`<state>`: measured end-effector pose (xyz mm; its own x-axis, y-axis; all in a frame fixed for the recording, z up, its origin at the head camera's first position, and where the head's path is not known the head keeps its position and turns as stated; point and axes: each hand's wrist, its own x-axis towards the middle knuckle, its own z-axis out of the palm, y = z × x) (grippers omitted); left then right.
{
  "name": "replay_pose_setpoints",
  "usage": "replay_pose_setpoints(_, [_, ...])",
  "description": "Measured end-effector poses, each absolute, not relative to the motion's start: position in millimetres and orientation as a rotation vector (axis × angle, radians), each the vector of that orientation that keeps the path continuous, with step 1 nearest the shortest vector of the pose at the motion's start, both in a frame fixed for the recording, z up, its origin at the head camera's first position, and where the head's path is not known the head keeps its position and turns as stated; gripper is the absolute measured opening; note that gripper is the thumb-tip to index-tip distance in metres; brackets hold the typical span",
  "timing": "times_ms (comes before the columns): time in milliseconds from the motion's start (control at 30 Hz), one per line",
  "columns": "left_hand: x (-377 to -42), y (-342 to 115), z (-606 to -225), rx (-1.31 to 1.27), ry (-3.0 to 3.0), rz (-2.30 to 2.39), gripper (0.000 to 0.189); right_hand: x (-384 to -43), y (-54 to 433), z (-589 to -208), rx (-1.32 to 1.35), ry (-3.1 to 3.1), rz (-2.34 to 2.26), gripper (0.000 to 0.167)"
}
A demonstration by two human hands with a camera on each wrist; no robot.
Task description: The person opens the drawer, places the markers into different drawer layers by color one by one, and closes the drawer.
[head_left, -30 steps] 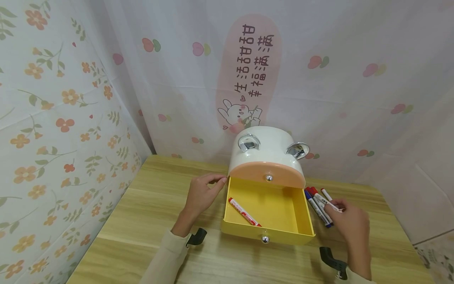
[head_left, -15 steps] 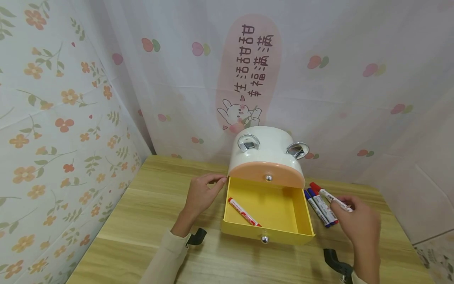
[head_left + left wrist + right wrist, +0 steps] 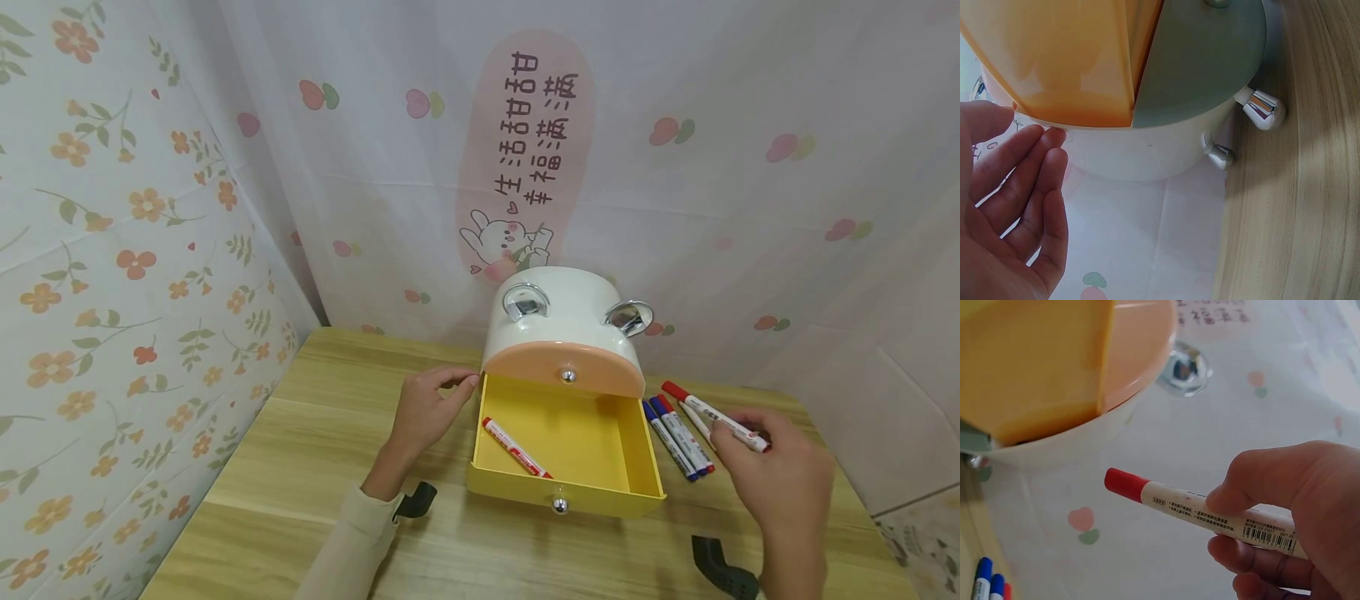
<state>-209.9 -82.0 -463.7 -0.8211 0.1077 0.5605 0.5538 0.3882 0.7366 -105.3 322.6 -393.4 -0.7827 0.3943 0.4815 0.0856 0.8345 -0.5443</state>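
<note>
In the head view, my right hand (image 3: 780, 467) pinches a red-capped white whiteboard marker (image 3: 720, 417) between thumb and fingers, its cap pointing to the far left. The right wrist view shows the thumb on top of the marker (image 3: 1210, 512) and fingers beneath. My left hand (image 3: 431, 408) is at the left side of a white drawer box (image 3: 558, 300), its relaxed fingertips right at the box's edge in the left wrist view. The yellow drawer (image 3: 585, 433) is pulled out. Inside it lies a red-and-white marker (image 3: 517, 448).
Several blue- and red-capped markers (image 3: 678, 437) lie beside the drawer's right wall; another pale marker (image 3: 697, 421) lies partly behind the held one. Silver ears (image 3: 630, 317) stick out from the box top. A printed curtain (image 3: 735, 208) hangs behind the wooden table (image 3: 300, 467).
My right hand has drawn the red-capped marker rightward, away from the other markers beside the drawer. My left hand, the box and the marker in the drawer stay put.
</note>
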Motion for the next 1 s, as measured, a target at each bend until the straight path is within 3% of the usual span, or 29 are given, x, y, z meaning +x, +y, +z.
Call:
replay_pose_setpoints(633, [-211.7, -82.2, -465.8, -0.574, -2.23, -1.417, 0.011, -72.8, 285.5, -362.4, -0.064, -2.402, 0.55, 0.022])
replay_pose_setpoints(1000, [-210.9, -81.8, -465.7, -0.571, -2.234, -1.405, 0.011, -82.0, 264.4, -373.0, 0.179, -2.389, 0.575, 0.022])
